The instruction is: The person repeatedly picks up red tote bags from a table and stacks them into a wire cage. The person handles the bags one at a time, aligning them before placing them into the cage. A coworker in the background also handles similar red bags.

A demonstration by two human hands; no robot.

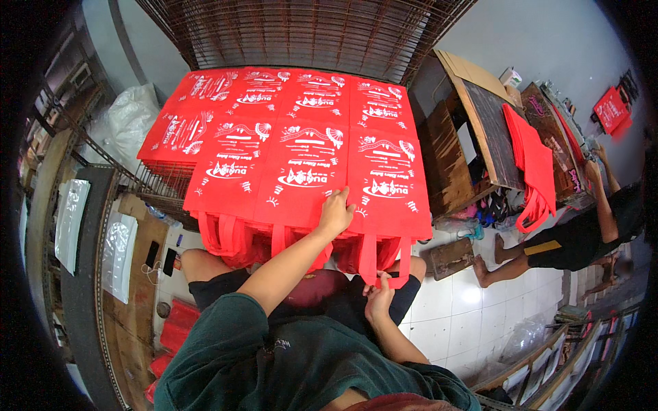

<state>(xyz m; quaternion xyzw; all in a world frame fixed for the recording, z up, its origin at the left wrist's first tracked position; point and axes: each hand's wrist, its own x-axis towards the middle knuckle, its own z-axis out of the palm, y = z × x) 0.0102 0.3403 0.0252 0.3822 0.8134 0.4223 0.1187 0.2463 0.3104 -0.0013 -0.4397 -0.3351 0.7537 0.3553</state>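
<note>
Red non-woven tote bags [306, 156] with white print lie in rows and overlapping piles in front of me, their loop handles hanging over the near edge. My left hand [337, 212] rests on the near edge of the middle-right pile, its index finger stretched out on the fabric. Lower and to the right, my right hand [378, 298] is closed on the bottom of a red bag handle [368, 257]. That handle hangs from the near right bag [388, 185]. The undersides of the piles are partly hidden by my left forearm.
A wire rack [295, 34] rises behind the bags. To the right stands a wooden table [490, 130] with red bags [528, 164] draped over its edge, and another person [576, 233] works there. Shelving [89, 240] with plastic-wrapped packs lines the left; a phone [169, 262] lies nearby.
</note>
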